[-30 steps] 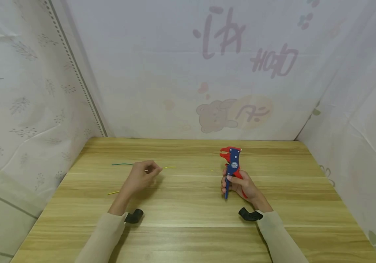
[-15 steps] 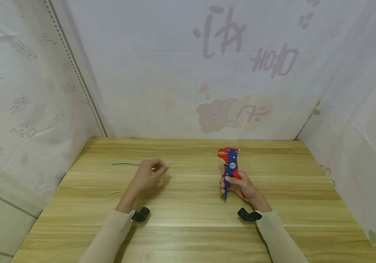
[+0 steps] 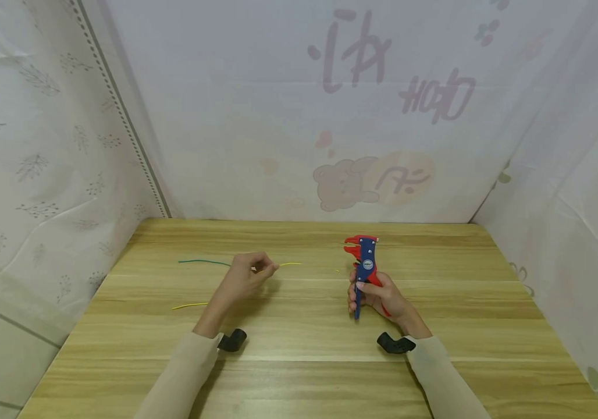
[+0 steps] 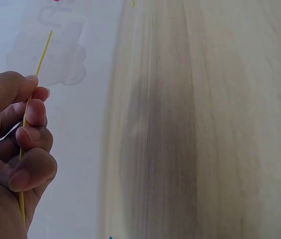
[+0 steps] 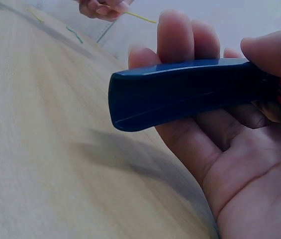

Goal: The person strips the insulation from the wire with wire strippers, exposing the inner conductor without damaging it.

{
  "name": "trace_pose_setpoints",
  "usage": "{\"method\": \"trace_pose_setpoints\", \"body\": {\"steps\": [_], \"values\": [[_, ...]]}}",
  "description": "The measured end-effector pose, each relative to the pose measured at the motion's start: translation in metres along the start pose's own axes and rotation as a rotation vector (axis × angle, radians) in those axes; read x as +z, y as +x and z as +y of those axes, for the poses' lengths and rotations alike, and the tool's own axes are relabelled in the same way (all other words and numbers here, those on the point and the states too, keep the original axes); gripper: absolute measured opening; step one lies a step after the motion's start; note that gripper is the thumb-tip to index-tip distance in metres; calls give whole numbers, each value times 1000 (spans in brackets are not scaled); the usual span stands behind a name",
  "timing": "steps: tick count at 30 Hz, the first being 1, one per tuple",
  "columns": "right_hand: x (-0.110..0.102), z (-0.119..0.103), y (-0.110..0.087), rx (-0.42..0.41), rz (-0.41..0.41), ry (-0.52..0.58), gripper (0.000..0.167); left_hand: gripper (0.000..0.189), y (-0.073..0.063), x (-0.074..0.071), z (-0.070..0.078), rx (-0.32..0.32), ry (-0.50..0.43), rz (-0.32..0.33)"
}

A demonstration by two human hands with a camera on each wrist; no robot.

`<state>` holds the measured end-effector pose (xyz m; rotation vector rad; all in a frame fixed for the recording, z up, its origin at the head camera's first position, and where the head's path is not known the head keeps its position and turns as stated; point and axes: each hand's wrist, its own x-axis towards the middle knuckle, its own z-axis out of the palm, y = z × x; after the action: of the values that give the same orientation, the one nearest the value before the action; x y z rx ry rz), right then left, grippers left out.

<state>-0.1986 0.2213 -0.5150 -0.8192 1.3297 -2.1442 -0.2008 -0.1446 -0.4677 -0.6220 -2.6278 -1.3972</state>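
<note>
My left hand [image 3: 246, 276] pinches a thin yellow wire [image 4: 43, 55] between thumb and forefinger, the other fingers curled along it. The wire's free end points right, toward the tool. In my right hand [image 3: 383, 293] is a wire stripper [image 3: 367, 256] with a blue body and red jaws; the jaws stand apart and face left, with nothing between them. The right wrist view shows its blue handle [image 5: 180, 92] lying across the fingers, the thumb on top. A gap separates the wire's tip from the jaws.
A green wire [image 3: 199, 261] lies on the wooden table [image 3: 299, 331] behind my left hand. Another yellow wire [image 3: 190, 305] lies left of that forearm, partly hidden by it. A tiny yellow scrap [image 3: 337, 270] sits left of the stripper. Patterned cloth [image 3: 257, 116] hangs behind the table.
My left hand has moved right with the yellow wire, closer to the wire stripper, uncovering more of the green wire. The stripper has shifted slightly left in my right hand.
</note>
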Motion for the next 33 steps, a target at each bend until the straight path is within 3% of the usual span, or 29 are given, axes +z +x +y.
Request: {"method": "trace_pose_setpoints", "body": {"steps": [8, 26, 33], "values": [[1, 1, 1, -2, -18, 9, 19, 19, 5, 4, 5, 7, 7, -24], [6, 4, 4, 10, -38, 12, 21, 19, 16, 16, 12, 135, 24, -12], [8, 4, 4, 20, -38, 8, 19, 20, 19, 19, 15, 131, 26, -3]]}}
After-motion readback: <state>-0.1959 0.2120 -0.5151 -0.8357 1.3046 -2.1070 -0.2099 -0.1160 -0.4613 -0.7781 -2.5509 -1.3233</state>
